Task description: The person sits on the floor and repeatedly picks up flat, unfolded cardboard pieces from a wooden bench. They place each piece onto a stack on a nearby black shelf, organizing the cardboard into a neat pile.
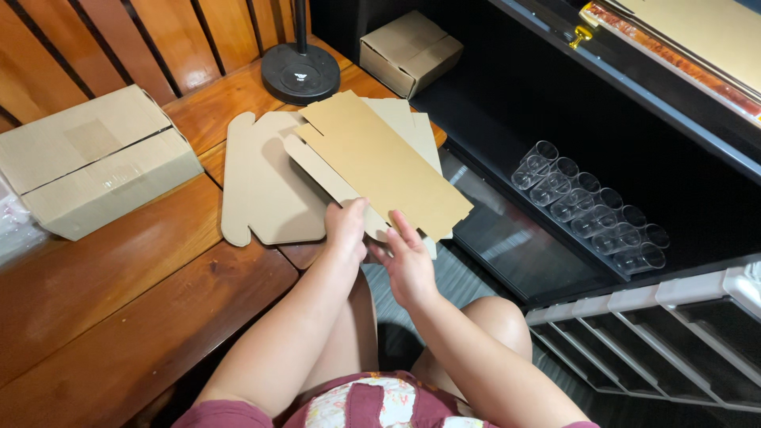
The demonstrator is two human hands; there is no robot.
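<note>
Both hands at the near edge of a flat brown cardboard blank [380, 162], top sheet of a small stack on the wooden bench [119, 317]. Left hand [347, 226] curled over the blank's near corner, fingers closed down on the card, thumb hidden underneath. Right hand [406, 257] just beside it, fingers stretched out and loosely spread, tips touching the same sheet's lower edge, not clearly clamped on it. Top blank angled across the stack, far end pointing toward the black round lamp base [301, 73]. Paler die-cut blank [261, 186] flat underneath, tabs sticking out to the left. Off to the left, well apart, taped cardboard box [91, 158] on the bench. Smaller closed box [410, 51] at the far end, near the lamp base. Over on the right, row of clear plastic cups [590, 208] on its side on a dark shelf [507, 103]. Grey compartment tray [658, 341] low right, bare knees below the hands
</note>
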